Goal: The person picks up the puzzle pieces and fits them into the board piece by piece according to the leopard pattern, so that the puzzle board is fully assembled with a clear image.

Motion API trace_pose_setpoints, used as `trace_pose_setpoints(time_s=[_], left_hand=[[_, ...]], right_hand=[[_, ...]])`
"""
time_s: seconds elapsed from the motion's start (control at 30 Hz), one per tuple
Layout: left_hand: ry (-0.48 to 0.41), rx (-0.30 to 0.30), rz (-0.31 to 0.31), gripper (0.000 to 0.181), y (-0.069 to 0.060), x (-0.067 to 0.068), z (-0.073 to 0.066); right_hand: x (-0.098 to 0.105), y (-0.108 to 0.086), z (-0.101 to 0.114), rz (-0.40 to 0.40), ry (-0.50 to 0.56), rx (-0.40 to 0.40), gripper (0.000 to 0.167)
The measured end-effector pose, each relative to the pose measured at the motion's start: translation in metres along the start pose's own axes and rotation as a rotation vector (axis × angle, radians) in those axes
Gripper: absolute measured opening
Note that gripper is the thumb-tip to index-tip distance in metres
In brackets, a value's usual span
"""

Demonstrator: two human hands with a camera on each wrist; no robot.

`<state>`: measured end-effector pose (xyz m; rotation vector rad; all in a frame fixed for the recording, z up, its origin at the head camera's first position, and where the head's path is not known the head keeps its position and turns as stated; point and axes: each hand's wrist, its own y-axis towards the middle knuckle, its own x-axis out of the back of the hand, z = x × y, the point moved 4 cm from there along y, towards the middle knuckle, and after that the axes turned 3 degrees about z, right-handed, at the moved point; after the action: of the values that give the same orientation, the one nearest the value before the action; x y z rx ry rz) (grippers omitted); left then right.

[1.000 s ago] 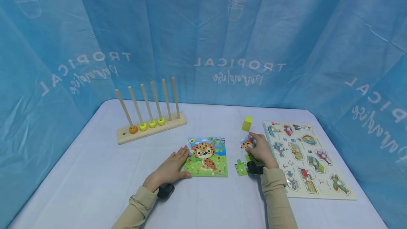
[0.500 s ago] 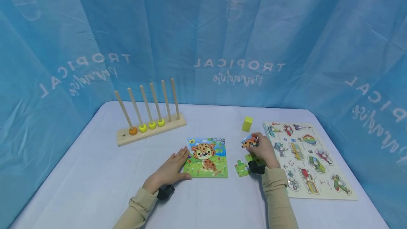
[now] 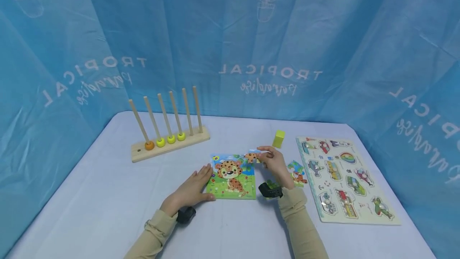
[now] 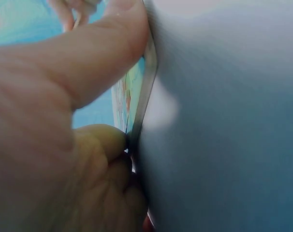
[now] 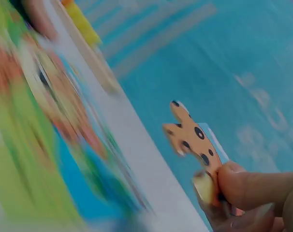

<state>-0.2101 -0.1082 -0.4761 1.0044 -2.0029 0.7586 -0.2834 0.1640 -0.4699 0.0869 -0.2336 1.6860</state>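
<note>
Puzzle board (image 3: 233,179) lies flat on the surface (image 3: 226,229); the left hand (image 3: 190,190), fingers relaxed, touches its left edge — we judge, to steady it. We see the right hand (image 3: 274,166) pinching a spotted piece (image 5: 197,140) by one end near the far right corner — likely keeping its tabs uncovered.

The head camera looks forward and down over the white table (image 3: 104,215) to the blue curtain (image 3: 201,31), taking in left hand (image 3: 191,187) and right hand (image 3: 274,166). The left wrist camera, low, close and rolled sideways, sees the leopard jigsaw (image 4: 147,87) edge-on. The tilted right wrist camera faces the curtain; it shares the spotted puzzle piece (image 5: 191,131) with the head view.
</note>
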Motion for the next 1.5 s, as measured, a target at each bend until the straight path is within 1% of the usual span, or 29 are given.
trace_pose_setpoints(time_s=[0.07, 0.13, 0.2, 0.3, 0.37, 0.6, 0.67, 0.8, 0.93, 1.03, 1.17, 1.23, 1.3, 1.4, 1.5], left_hand=[[0.005, -0.004, 0.003, 0.091, 0.000, 0.000, 0.000], [0.005, -0.013, 0.003, 0.091, 0.000, 0.000, 0.000], [0.006, -0.022, 0.000, 0.091, 0.000, 0.000, 0.000], [0.000, -0.024, -0.005, 0.090, 0.000, 0.000, 0.000], [-0.001, -0.019, -0.005, 0.090, 0.000, 0.000, 0.000], [-0.004, -0.008, -0.010, 0.090, -0.002, 0.001, -0.001], [-0.004, -0.006, -0.008, 0.090, -0.002, 0.002, -0.001], [0.001, -0.003, -0.004, 0.090, -0.002, 0.002, -0.002], [0.003, 0.000, -0.010, 0.090, -0.003, 0.002, -0.002], [0.005, -0.004, -0.011, 0.090, -0.002, 0.001, -0.002], [0.011, -0.012, -0.012, 0.090, 0.000, 0.002, -0.002], [0.013, -0.015, -0.016, 0.091, 0.000, 0.003, -0.003], [0.013, -0.013, -0.018, 0.091, 0.000, 0.004, -0.003], [0.004, -0.010, -0.013, 0.091, -0.002, 0.004, -0.002], [0.004, -0.003, -0.006, 0.091, -0.003, 0.002, -0.001]], right_hand=[[-0.021, 0.001, 0.002, 0.041, -0.021, 0.020, 0.027], [-0.038, 0.001, 0.004, 0.060, -0.055, 0.052, 0.022], [-0.050, 0.000, 0.005, 0.054, -0.090, 0.092, 0.018], [-0.061, -0.001, 0.003, 0.029, -0.151, 0.144, 0.014], [-0.064, -0.001, 0.002, 0.017, -0.174, 0.163, 0.012], [-0.070, 0.002, -0.003, 0.006, -0.212, 0.189, 0.010], [-0.070, 0.002, -0.002, -0.011, -0.247, 0.213, 0.011], [-0.072, 0.003, 0.000, -0.047, -0.302, 0.230, 0.011], [-0.074, 0.005, 0.003, -0.114, -0.399, 0.231, 0.009], [-0.076, 0.005, 0.005, -0.172, -0.517, 0.229, 0.009], [-0.080, 0.004, 0.006, -0.210, -0.602, 0.222, 0.014], [-0.080, 0.004, 0.006, -0.219, -0.600, 0.220, 0.013], [-0.079, 0.005, 0.005, -0.220, -0.562, 0.217, 0.011], [-0.074, 0.005, 0.003, -0.180, -0.431, 0.211, 0.010], [-0.065, 0.004, 0.003, -0.130, -0.273, 0.195, 0.020]])
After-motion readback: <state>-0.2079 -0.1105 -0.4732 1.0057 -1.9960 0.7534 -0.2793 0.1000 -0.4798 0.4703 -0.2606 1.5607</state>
